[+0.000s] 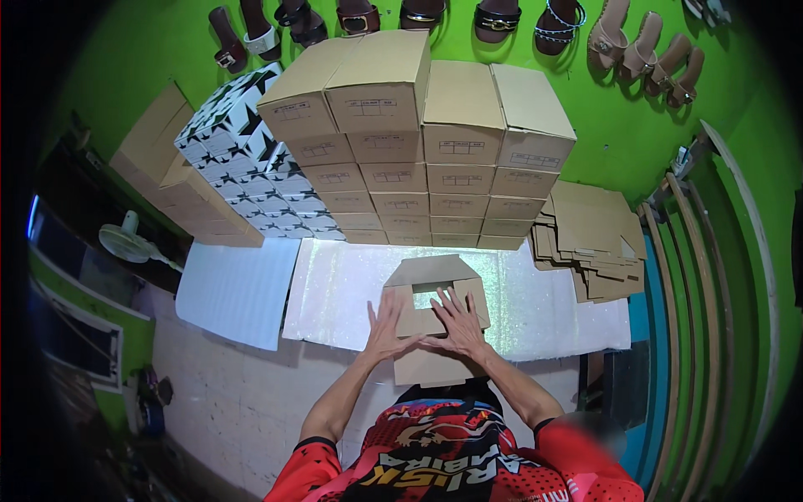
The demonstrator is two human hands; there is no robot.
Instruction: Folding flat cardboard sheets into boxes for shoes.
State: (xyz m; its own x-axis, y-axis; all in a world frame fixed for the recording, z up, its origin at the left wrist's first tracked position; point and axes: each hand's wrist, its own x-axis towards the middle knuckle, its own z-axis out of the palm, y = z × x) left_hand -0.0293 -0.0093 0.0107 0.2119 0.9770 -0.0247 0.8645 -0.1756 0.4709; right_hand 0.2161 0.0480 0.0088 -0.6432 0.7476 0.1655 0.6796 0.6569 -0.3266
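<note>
In front of me on the table lies a partly folded brown cardboard box [438, 269]. One wide flap points away from me and another hangs toward my body past the table edge. Through a gap between its inner flaps the pale table covering shows. My left hand [387, 328] rests on the box's left side with its fingers spread. Across the right inner flap lies my right hand [458, 325], fingers also stretched out. The two thumbs nearly meet at the near edge of the box. Neither hand grips anything.
Stacked brown boxes [397, 177] stand behind, beside white boxes with black stars [251, 180]. Flat cardboard pieces [595, 230] lie at the right on the shiny white table covering [335, 293]. A white sheet [234, 293] and a fan [125, 243] are left. Sandals [498, 21] hang on the green wall.
</note>
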